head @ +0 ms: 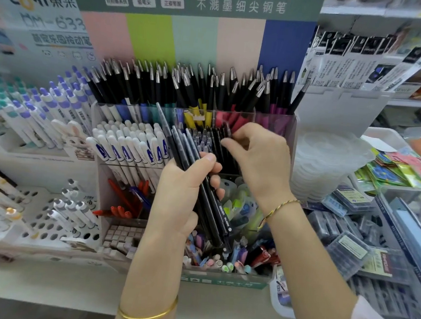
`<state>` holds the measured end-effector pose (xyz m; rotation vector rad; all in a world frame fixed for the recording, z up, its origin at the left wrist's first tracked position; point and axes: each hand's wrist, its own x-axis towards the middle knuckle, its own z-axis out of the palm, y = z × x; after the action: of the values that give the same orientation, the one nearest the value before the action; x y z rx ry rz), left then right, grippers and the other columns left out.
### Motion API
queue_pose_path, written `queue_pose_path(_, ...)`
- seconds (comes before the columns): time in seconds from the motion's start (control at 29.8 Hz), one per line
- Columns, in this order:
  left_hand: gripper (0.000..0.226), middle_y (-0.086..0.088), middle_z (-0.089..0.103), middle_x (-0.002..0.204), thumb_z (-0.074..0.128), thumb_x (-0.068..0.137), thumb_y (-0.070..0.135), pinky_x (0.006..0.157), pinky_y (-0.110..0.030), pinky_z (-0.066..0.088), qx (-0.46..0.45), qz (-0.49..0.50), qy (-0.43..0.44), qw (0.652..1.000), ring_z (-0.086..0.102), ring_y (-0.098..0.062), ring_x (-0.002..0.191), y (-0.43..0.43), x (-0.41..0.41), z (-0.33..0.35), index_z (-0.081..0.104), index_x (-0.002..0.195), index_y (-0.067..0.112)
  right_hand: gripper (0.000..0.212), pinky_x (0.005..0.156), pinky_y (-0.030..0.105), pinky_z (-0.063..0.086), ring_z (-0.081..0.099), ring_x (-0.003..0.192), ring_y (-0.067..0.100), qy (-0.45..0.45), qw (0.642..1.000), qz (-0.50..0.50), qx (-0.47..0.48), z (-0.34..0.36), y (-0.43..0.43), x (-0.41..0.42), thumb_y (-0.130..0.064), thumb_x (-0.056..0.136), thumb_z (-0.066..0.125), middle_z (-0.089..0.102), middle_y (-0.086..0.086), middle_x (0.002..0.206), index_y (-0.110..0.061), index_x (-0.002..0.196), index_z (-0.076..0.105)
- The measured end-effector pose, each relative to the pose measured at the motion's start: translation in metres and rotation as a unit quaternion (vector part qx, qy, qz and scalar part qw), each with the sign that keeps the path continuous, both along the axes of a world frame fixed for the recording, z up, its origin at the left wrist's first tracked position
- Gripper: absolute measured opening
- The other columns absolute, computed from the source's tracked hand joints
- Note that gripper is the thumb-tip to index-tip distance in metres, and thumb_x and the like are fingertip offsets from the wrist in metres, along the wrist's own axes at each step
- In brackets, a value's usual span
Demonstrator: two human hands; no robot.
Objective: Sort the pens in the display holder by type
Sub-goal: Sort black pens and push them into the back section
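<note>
A clear tiered display holder [292, 131] stands in the middle of the counter. My left hand [180, 197] grips a bundle of several black pens [210, 205], their tips fanned up to the left. My right hand [258, 153] reaches into the holder's middle tier and pinches the top of a black pen [226, 131] standing among other dark pens. White pens with a blue letter A [129, 147] fill the tier's left compartment. The back row holds black pens with silver tips [198, 84].
Purple and white pens [51, 104] lean in a rack at left. A white perforated stand [45, 226] sits lower left. Red pens [121, 202] and mixed pastel pens [221, 257] fill the lower tiers. Stacked clear lids [323, 164] and packaged goods [350, 237] crowd the right.
</note>
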<state>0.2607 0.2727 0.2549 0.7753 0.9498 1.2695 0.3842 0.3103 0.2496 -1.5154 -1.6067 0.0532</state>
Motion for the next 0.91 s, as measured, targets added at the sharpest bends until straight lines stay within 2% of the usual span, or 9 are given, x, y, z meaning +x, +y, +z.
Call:
queue_pose_path(0.13,0.002,0.002,0.061,0.064,0.056,0.092,0.007,0.047,-0.025,0.048,0.007,-0.009,0.002,1.000,0.054,-0.010,0.051,-0.002,0.001,0.001,0.055,0.093,0.007,0.026,0.062,0.029,0.035,0.057,0.083,0.023,-0.083,0.990,-0.048,-0.107,-0.002,0.000,0.002,-0.039,0.087,0.062,0.062,0.002,0.089,-0.014,0.088,0.058)
queue_pose_path(0.23,0.002,0.002,0.062,0.064,0.056,0.093,0.008,0.049,-0.025,0.049,0.021,-0.026,0.016,0.999,0.055,-0.010,0.052,-0.003,0.002,0.001,0.056,0.091,0.009,0.028,0.066,0.033,0.042,0.056,0.086,0.023,-0.083,0.987,-0.045,-0.133,-0.001,0.001,0.004,-0.040,0.085,0.064,0.061,0.002,0.092,-0.013,0.091,0.058)
queue_pose_path(0.34,0.004,0.002,0.062,0.065,0.056,0.093,0.009,0.049,-0.025,0.048,0.032,-0.048,0.029,0.998,0.054,-0.010,0.052,-0.004,0.003,0.001,0.055,0.089,0.010,0.024,0.072,0.038,0.049,0.057,0.081,0.018,0.011,0.998,-0.022,-0.063,0.004,-0.004,0.006,-0.035,0.085,0.066,0.062,0.000,0.086,-0.012,0.091,0.062)
queue_pose_path(0.4,0.005,0.001,0.061,0.066,0.057,0.092,0.008,0.048,-0.026,0.047,0.034,-0.063,0.026,0.997,0.052,-0.011,0.051,-0.003,0.004,0.000,0.052,0.090,0.009,0.017,0.071,0.032,0.049,0.058,0.074,0.010,0.094,0.995,0.021,-0.018,0.014,-0.008,0.005,-0.030,0.087,0.064,0.063,-0.004,0.076,-0.013,0.084,0.067)
queue_pose_path(0.5,0.007,-0.001,0.057,0.066,0.058,0.091,0.008,0.047,-0.027,0.045,0.042,-0.084,0.024,0.995,0.050,-0.012,0.051,-0.003,0.005,-0.001,0.051,0.092,0.008,0.021,0.062,0.023,0.047,0.054,0.060,0.001,0.165,0.976,0.107,-0.093,0.029,-0.016,0.001,-0.031,0.087,0.064,0.060,-0.009,0.064,-0.013,0.076,0.069)
queue_pose_path(0.57,0.009,-0.001,0.056,0.065,0.060,0.089,0.010,0.047,-0.027,0.044,0.048,-0.091,0.035,0.994,0.050,-0.012,0.050,-0.003,0.006,-0.002,0.053,0.092,0.008,0.025,0.054,0.026,0.048,0.055,0.050,0.006,0.206,0.947,0.169,-0.178,0.032,-0.017,0.000,-0.032,0.086,0.066,0.060,-0.003,0.063,-0.009,0.075,0.067)
queue_pose_path(0.64,0.013,-0.002,0.055,0.064,0.064,0.085,0.013,0.047,-0.028,0.045,0.048,-0.097,0.040,0.993,0.050,-0.012,0.050,-0.004,0.006,-0.002,0.055,0.093,0.008,0.026,0.046,0.026,0.046,0.054,0.042,0.012,0.246,0.922,0.205,-0.217,0.030,-0.016,0.000,-0.029,0.086,0.067,0.059,0.003,0.063,-0.005,0.076,0.065)
queue_pose_path(0.77,0.029,0.000,0.057,0.064,0.068,0.074,0.023,0.047,-0.028,0.045,0.034,-0.105,0.030,0.993,0.053,-0.014,0.054,-0.005,0.005,-0.001,0.057,0.097,0.008,0.022,0.048,0.019,0.043,0.051,0.042,0.002,0.231,0.940,0.169,-0.188,0.028,-0.012,0.001,-0.023,0.087,0.066,0.055,-0.006,0.054,-0.005,0.073,0.067)
queue_pose_path(0.91,0.024,-0.001,0.064,0.069,0.062,0.087,0.024,0.050,-0.027,0.048,0.020,-0.073,0.042,0.996,0.062,-0.015,0.060,-0.003,0.004,-0.001,0.060,0.103,0.006,0.022,0.041,0.019,0.039,0.052,0.045,0.005,0.293,0.938,0.134,-0.130,0.029,-0.011,-0.001,-0.022,0.090,0.060,0.058,-0.001,0.057,-0.008,0.076,0.068)
